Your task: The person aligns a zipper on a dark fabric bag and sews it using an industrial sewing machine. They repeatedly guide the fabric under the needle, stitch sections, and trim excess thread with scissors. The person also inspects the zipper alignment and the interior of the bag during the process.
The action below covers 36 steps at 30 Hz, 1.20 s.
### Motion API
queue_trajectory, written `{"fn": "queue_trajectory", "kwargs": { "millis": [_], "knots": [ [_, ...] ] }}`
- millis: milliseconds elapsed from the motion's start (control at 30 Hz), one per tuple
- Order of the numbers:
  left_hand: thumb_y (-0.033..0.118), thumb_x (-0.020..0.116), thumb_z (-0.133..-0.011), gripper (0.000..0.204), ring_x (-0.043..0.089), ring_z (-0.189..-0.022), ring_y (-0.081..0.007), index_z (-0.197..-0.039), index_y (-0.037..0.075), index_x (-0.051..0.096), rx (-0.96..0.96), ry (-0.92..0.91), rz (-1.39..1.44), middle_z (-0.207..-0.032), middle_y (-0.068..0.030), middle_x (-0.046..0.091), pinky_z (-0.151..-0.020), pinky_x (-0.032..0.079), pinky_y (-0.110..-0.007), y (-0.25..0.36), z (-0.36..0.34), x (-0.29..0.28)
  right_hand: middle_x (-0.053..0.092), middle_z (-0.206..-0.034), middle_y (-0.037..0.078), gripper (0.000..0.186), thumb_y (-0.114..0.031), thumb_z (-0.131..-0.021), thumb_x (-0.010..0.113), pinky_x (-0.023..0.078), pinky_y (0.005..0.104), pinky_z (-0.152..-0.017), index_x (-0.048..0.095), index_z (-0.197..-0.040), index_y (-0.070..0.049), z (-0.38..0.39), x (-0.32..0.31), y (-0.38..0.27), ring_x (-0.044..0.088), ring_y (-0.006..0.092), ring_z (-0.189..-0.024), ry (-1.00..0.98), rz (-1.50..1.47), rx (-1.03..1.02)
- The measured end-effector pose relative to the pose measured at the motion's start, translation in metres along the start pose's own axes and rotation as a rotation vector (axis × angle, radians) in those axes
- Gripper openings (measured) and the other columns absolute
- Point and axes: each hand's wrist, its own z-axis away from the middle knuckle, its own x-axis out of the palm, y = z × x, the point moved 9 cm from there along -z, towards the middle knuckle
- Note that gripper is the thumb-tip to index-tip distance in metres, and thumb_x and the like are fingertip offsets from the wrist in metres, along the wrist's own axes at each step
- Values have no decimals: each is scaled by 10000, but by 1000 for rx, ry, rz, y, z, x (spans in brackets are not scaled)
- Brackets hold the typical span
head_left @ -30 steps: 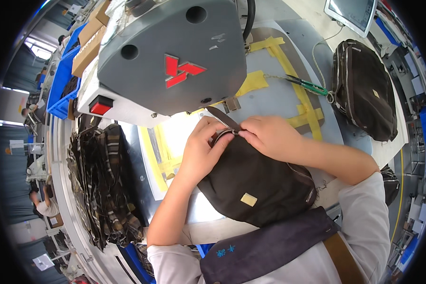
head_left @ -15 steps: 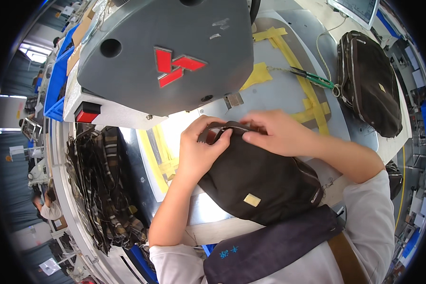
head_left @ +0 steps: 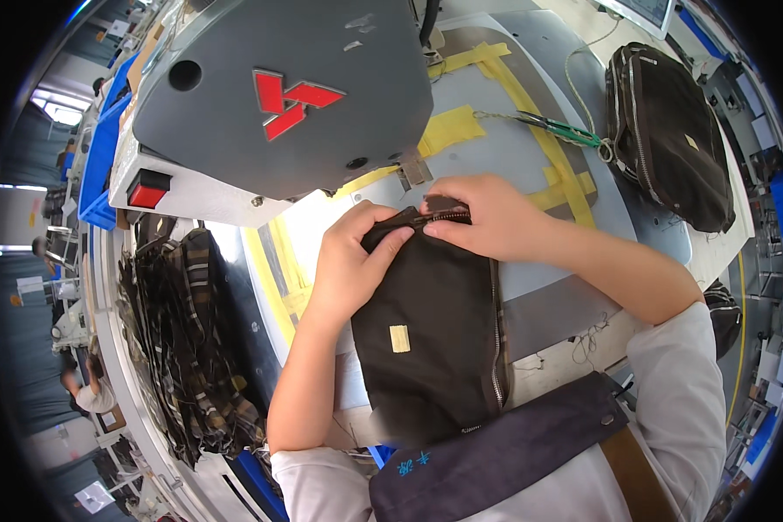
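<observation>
The needle area of the large grey sewing machine head [head_left: 278,96] was hidden beneath its own bulk, and the near end of the dark brown fabric pouch with a metal zipper [head_left: 435,339] blurred out against the person's dark apron, so its lower edge could not be made out. The pouch's top corner was covered by fingers.

The pouch lay flat just below the machine head, on the grey work table [head_left: 531,157], its zipper running along the side farther from the machine's red switch. The left hand [head_left: 350,265] came up from the lower edge, forearm nearly upright, fingers curled and pinching the pouch's upper edge. The right hand [head_left: 478,217] reached in from the far side of the pouch, wrist bent, fingers narrowed and pressed on the zipper end at the top, thumb tucked under. The two hands almost met directly under the machine head.

Beyond the machine head, on the table, strips of yellow tape [head_left: 496,96] marked out a frame, with green-handled snips [head_left: 565,130] lying across them. Farther out from the machine sat a finished dark brown bag [head_left: 670,130]. On the opposite side of the machine, a heap of dark plaid straps [head_left: 191,348] hung below the red switch.
</observation>
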Motion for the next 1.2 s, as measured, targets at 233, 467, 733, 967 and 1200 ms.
{"fn": "queue_trajectory", "kwargs": {
  "millis": [233, 467, 733, 967, 1200],
  "knots": [
    [53, 678, -843, 117, 625, -811, -201, -952, 15, 654, -62, 35, 147, -879, -88, 652, -767, 485, -284, -15, 2, 1, 622, -876, 85, 259, -113, -772, 705, 482, 371, -655, 602, -999, -42, 10, -4, -31, 612, 287, -783, 179, 320, -392],
    [-67, 695, -714, 223, 646, -770, -235, -895, 60, 669, 325, 201, -173, -850, -67, 641, -673, 522, -295, 26, 13, -9, 583, -823, 41, 155, -88, -841, 663, 465, 328, -673, 563, -952, -47, 9, 0, -26, 586, 171, -776, 183, -61, -198],
    [-60, 753, -661, 242, 656, -739, -211, -849, 65, 666, 477, 230, -179, -825, -55, 658, -611, 531, -286, 39, 19, -9, 671, -878, 64, 122, -124, -881, 635, 475, 282, -672, 629, -968, -39, 0, 7, -7, 612, 145, -776, 8, -355, -60],
    [-92, 741, -668, 222, 654, -774, -204, -835, 30, 660, 325, 98, 29, -834, -67, 665, -665, 518, -285, 20, 11, -3, 642, -832, 14, 154, -100, -753, 703, 475, 325, -597, 664, -901, -85, 6, 1, -31, 609, 199, -698, -14, 93, -383],
    [-92, 721, -668, 221, 662, -784, -202, -842, 30, 661, 263, 46, -19, -839, -62, 667, -671, 523, -284, 16, 10, 2, 567, -772, 18, 176, -149, -752, 718, 477, 312, -539, 628, -893, -96, 25, 14, -48, 608, 201, -664, 76, 596, -654]
  ]
}}
